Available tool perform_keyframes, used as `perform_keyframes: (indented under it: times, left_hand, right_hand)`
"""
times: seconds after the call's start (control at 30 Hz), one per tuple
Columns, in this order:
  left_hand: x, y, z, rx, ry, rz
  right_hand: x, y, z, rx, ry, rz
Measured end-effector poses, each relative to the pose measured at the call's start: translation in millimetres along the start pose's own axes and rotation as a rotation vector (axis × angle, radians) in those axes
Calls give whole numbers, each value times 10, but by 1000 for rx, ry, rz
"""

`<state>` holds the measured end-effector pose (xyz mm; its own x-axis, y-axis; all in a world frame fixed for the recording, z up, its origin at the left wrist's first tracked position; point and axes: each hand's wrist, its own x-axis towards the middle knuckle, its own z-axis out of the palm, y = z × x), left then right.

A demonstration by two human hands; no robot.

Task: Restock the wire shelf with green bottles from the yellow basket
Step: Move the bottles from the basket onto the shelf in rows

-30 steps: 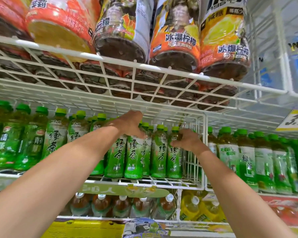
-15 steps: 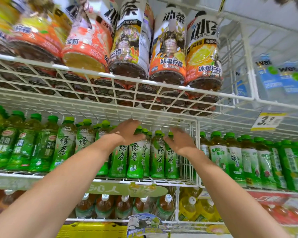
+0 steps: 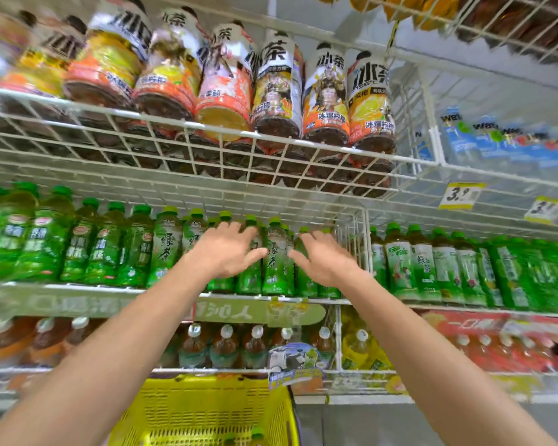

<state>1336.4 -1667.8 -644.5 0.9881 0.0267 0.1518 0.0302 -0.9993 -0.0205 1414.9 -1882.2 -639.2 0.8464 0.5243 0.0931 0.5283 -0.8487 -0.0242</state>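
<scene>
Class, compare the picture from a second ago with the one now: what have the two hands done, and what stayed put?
Both hands drew back from the green bottles: the left hand came off their caps, the right hand let go of one. Fingers now spread, holding nothing. The yellow basket has come into view below. The bottles stay upright on the wire shelf.

A: Arms?
B: Both forearms rise from seven and five o'clock toward centre.
A: Grips?
B: The left grip (image 3: pixel 226 249) and right grip (image 3: pixel 326 260) sit side by side, just apart, fingers spread and loose, backs toward the camera.
</scene>
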Motion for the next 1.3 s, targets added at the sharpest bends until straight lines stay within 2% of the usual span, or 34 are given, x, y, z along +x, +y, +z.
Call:
perform_keyframes:
  times: [0.23, 0.47, 0.77, 0.93, 1.0, 1.13, 1.3]
  left_hand:
    - [-486, -193, 206, 6, -25, 12]
    - [-763, -390, 542, 0, 25, 34]
    - [-1328, -422, 1475, -36, -61, 31]
    - [-1690, -252, 2224, -118, -249, 26]
    - [-1797, -153, 2535, -161, -343, 10]
    - [-1872, 72, 3116, -177, -546, -22]
    - [-1725, 349, 3738, -219, -756, -74]
  right_hand:
    - [-192, -294, 205, 37, 65, -19]
    - [-462, -641, 590, 60, 130, -24]
    - [-1098, -936, 1482, 70, 81, -11]
    - [-1584, -987, 2244, 87, 87, -56]
    - [-1699, -1002, 2592, 99, -3, -23]
    - [-1724, -922, 3293, 118, -302, 102]
    - [-1566, -759, 4001, 125, -529, 241]
